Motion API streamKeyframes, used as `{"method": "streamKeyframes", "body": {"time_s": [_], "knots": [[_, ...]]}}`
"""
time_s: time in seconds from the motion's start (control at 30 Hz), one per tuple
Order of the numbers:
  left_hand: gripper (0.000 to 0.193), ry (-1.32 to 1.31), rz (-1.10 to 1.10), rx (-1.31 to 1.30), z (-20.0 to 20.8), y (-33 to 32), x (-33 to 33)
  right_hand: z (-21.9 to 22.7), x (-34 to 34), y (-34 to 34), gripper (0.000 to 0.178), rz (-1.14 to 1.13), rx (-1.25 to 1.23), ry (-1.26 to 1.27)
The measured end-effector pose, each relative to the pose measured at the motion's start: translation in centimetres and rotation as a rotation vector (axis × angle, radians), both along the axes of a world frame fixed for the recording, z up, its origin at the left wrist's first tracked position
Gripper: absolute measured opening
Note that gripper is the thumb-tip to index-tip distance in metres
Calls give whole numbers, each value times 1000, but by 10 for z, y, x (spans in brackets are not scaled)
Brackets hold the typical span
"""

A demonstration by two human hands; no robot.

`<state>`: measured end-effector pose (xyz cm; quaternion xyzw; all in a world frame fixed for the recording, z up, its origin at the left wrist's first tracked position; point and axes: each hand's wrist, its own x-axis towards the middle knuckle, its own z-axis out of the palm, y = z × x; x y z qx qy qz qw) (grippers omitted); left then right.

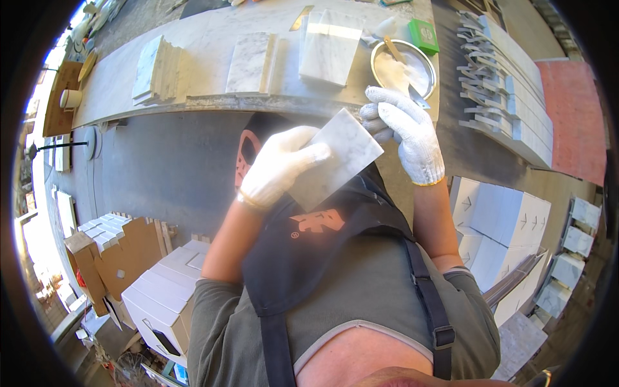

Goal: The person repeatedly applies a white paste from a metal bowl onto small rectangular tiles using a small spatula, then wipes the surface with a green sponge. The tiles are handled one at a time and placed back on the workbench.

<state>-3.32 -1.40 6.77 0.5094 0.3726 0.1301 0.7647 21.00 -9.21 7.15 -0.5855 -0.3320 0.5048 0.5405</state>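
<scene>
My left hand point(284, 161), in a white knit glove, is closed on the edge of a grey-white marble tile point(345, 151). The tile is held tilted in front of my apron, its thumb side across the face. Just right of the tile's far corner, my right hand point(412, 138), gloved alike, has its fingers curled together. Whether anything small sits between those fingers is hidden. Beyond it on the bench stands a round tub point(429, 68) of whitish paste. Across the tub lies a wooden-handled putty knife point(394, 49), its metal blade over the near rim beside my right hand.
Marble tiles stand in stacks point(149, 71) along the stone-topped bench point(200, 74). A green box point(423, 36) is behind the tub. Strapped pale slabs point(512, 87) lie on the right. White cartons point(500, 216) stand near my right elbow, more cartons point(161, 290) at my left.
</scene>
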Motion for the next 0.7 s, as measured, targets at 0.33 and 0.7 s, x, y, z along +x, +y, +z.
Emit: {"method": "streamKeyframes", "body": {"time_s": [0.33,0.7], "knots": [[39,28,-12,97,-5,-1,1,-4,-21,19,50,253,4,249],[48,-181,6,-46,-37,0,-7,11,-14,-11,61,245,-19,336]]}}
